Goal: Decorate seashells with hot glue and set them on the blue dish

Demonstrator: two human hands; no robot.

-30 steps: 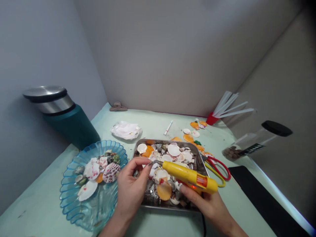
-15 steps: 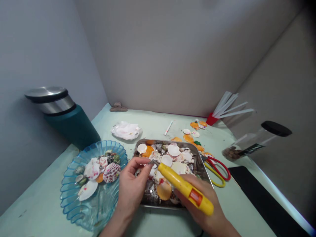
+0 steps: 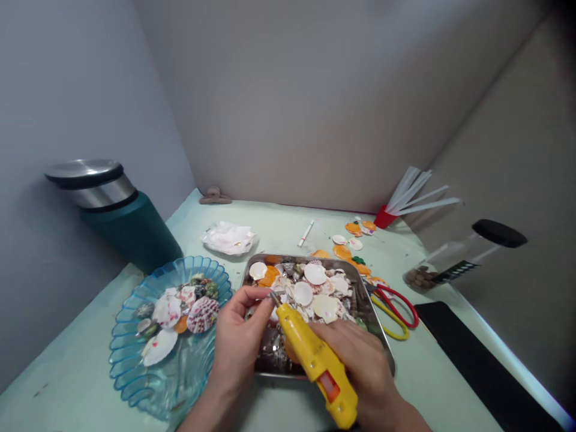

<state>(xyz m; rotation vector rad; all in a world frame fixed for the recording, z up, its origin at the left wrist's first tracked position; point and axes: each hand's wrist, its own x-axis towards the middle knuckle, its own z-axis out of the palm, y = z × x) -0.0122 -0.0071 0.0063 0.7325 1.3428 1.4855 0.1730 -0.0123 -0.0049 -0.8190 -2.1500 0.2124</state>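
A yellow hot glue gun [image 3: 310,354] is gripped in my right hand [image 3: 366,363], its metal nozzle pointing up and left. The nozzle tip meets the fingertips of my left hand [image 3: 238,333], which pinch a small dark piece too tiny to name. Both hands are over a metal tray [image 3: 391,360] heaped with seashells. White scallop shells [image 3: 303,294] and an orange shell [image 3: 269,276] lie in it. My left hand partly hides the tray's left side, and the glue gun covers its front middle.
Left is a blue scalloped plate [image 3: 119,366] of shells, with a green bottle [image 3: 130,225] behind. Crumpled white paper [image 3: 229,238] lies at the back. On the right are scissors [image 3: 400,306], a clear jar [image 3: 459,258], a red cup [image 3: 386,217] of glue sticks and a black slab [image 3: 477,360].
My right hand has turned the glue gun steeper, its back end swinging down and left, and its nozzle has shifted slightly left. My left hand keeps its pinch, almost unmoved.
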